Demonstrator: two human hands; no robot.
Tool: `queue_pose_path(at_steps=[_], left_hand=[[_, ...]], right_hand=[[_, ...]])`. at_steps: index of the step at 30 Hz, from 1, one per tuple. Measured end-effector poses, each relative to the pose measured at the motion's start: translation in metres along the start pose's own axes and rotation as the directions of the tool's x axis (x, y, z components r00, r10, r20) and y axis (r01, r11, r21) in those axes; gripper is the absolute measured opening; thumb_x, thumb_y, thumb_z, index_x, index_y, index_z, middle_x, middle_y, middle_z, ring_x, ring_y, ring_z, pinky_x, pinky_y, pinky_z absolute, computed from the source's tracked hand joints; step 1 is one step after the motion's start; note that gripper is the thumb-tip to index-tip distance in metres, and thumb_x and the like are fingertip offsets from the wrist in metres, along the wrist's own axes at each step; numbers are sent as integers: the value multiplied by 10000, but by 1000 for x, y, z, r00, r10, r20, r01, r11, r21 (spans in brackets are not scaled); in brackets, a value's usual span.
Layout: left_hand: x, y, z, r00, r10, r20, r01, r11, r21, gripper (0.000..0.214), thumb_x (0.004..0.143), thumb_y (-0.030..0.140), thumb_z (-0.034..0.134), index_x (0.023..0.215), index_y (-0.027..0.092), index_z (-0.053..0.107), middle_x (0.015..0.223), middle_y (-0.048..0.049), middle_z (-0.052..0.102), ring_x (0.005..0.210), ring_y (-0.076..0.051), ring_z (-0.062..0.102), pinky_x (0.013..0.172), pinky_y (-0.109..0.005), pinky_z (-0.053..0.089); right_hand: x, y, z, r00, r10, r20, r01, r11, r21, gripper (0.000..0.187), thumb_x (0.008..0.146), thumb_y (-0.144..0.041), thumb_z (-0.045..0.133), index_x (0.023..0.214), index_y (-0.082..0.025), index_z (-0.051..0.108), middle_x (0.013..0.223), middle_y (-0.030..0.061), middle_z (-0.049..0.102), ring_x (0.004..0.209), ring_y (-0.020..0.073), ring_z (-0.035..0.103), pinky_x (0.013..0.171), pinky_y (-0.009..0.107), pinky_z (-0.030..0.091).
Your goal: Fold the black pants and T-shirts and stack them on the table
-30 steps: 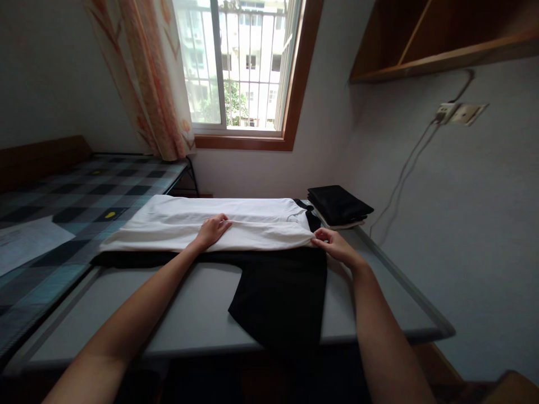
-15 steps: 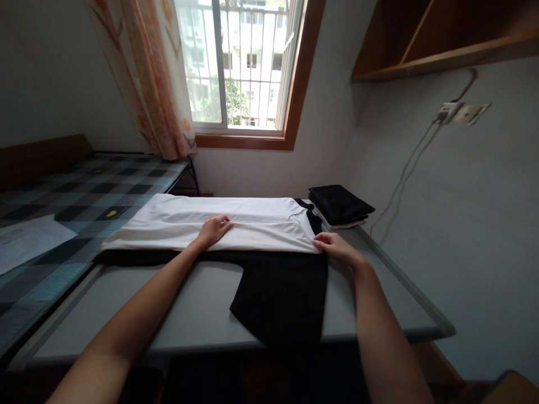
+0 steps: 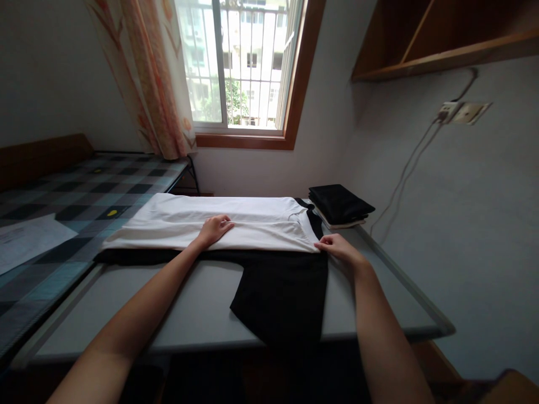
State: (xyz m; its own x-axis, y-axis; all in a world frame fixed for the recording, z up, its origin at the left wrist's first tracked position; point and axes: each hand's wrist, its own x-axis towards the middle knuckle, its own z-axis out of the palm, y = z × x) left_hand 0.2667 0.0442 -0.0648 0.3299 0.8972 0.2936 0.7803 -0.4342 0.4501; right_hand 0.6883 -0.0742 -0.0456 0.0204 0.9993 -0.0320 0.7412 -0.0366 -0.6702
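Observation:
A white and black T-shirt point(image 3: 252, 221) lies across the grey table point(image 3: 197, 306), its white body folded over lengthwise and a black sleeve point(image 3: 282, 292) spread toward the near edge. My left hand point(image 3: 214, 229) rests on the white fold near its middle, fingers curled against the cloth. My right hand point(image 3: 337, 247) sits at the right end of the fold by the shoulder, fingers pinched on the fabric's edge.
A stack of folded dark clothes point(image 3: 340, 205) sits at the table's far right corner by the wall. A bed with a checked cover point(image 3: 63, 207) adjoins the table on the left. A window and curtain point(image 3: 151, 84) stand behind; a cable hangs from a wall socket point(image 3: 458, 112).
My right hand has shifted slightly along the shoulder end of the fold, smoothing it. My left hand has stayed put on the white cloth.

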Motion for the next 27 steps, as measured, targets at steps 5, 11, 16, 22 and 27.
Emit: queue_pose_path(at_steps=[5,11,16,22,27], left_hand=[[0,0,0,1000,5,-1,-5,1000,16,319,888,486,544,952,206,685,851,-79,725,876,-260,684,769,-323,472],[1,3,1,1000,15,-2,-14,998,63,305,889,463,556,956,198,692,822,-75,717,849,-268,681,782,-337,467],[0,6,-1,1000,23,5,-24,997,76,298,899,445,557,976,189,689,821,-73,713,843,-263,676,784,-333,462],[-2,8,-2,1000,21,-6,-21,997,76,278,901,427,568,969,185,687,828,-63,715,823,-236,674,780,-313,465],[-1,6,0,1000,25,-9,-24,997,70,267,902,422,573,965,188,685,822,-59,711,819,-234,669,779,-316,463]], right_hand=[[4,10,0,957,64,-283,-83,995,-55,426,791,-548,537,601,-194,680,534,52,613,562,194,561,558,294,380],[9,-15,13,898,-31,-439,-41,987,-153,250,845,-356,533,800,-187,713,819,111,719,764,238,647,697,314,447],[30,-60,29,944,-226,-240,121,915,-386,222,883,-315,562,961,-200,735,1014,112,682,892,219,621,837,313,446],[54,-89,44,985,-98,-143,18,881,-473,272,930,-347,524,1067,-224,723,1176,104,650,1060,258,580,900,343,419],[53,-83,59,978,-93,-186,1,896,-443,310,919,-420,539,1061,-194,696,1172,127,630,1089,277,561,905,354,410]])
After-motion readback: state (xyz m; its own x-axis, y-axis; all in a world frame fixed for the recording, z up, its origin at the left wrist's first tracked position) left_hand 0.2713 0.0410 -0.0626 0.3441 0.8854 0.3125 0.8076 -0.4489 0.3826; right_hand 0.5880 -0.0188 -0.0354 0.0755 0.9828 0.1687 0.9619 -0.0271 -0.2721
